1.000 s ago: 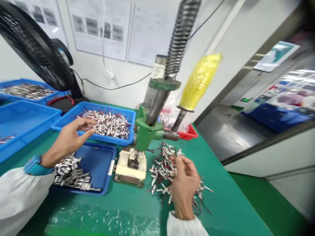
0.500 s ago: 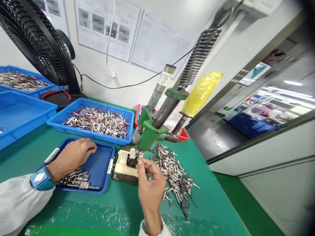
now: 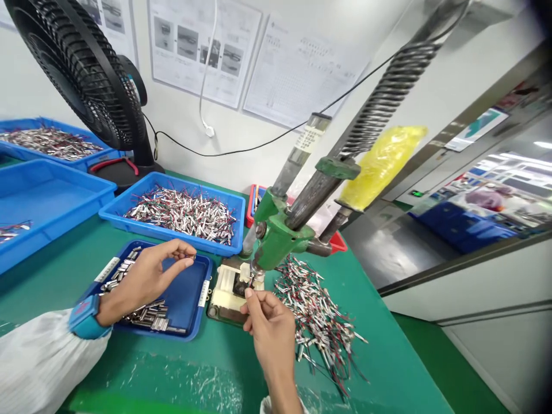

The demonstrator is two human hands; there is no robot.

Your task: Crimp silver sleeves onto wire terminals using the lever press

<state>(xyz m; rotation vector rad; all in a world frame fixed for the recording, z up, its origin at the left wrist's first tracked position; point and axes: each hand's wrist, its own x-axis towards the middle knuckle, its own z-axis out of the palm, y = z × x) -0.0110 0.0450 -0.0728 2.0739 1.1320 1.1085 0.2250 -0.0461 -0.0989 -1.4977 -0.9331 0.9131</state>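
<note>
My left hand is above the dark blue tray, thumb and forefinger closed on something small I cannot make out. Metal cylinders lie in that tray. At the base of the green hand press, my right hand pinches by the cream fixture; what its fingertips hold is too small to name. A pile of wired metal parts lies on the green table, right of the press.
A blue bin of wired parts stands behind the tray. More blue bins and a black fan are at the left. The press lever has a yellow-wrapped handle. A red bin sits behind the press.
My left hand has moved right and up from the tray's left part, uncovering cylinders there. My right hand remains at the fixture, its fingertips slightly lower. The view has shifted.
</note>
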